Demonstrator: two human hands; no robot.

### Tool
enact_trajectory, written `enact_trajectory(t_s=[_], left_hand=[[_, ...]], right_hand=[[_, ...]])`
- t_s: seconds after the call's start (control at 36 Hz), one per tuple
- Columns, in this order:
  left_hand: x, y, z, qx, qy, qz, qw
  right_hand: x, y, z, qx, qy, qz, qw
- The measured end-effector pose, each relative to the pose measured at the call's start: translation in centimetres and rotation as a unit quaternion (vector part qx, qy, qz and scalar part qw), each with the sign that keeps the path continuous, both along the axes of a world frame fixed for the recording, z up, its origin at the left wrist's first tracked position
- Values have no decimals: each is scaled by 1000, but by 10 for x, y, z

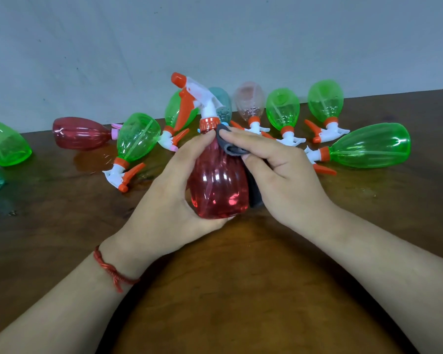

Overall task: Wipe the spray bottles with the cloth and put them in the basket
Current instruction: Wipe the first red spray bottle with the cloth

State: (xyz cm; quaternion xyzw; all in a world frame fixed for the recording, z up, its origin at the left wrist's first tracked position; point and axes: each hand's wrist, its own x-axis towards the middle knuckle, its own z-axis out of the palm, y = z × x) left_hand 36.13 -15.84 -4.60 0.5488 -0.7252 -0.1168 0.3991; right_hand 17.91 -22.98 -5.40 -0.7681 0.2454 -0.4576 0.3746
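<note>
Brown wooden table (62,238), grey wall (215,34)

even soft light | glare on table (241,290) | edges bowed

Worn on the head, looking forward and down from close above, with the fingers (241,136) just above mid-frame. Below the fingers, takes in bare table (241,290) back toward the wearer; beyond the fingers, reaches the table's far edge and the pale wall (215,34). Wide-angle, bowing that edge either side of the fingers.
</note>
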Motion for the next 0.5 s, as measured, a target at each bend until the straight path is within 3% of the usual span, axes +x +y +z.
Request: enact_trajectory(t_s=[0.06,0.17,0.28,0.39,0.5], left_hand=[[-1,7,-4,-8,23,14,1000],[14,10,-22,-10,172,56,984],[24,4,-21,-15,261,106,960],[28,1,-21,-39,293,128,947],[29,3,-21,-44,259,119,957]], right_hand=[[0,0,-2,-20,22,0,1000],[-1,0,-5,-63,56,8,996],[0,5,-6,-85,58,30,994],[0,6,-7,-86,59,39,994],[2,6,-7,-51,52,34,997]])
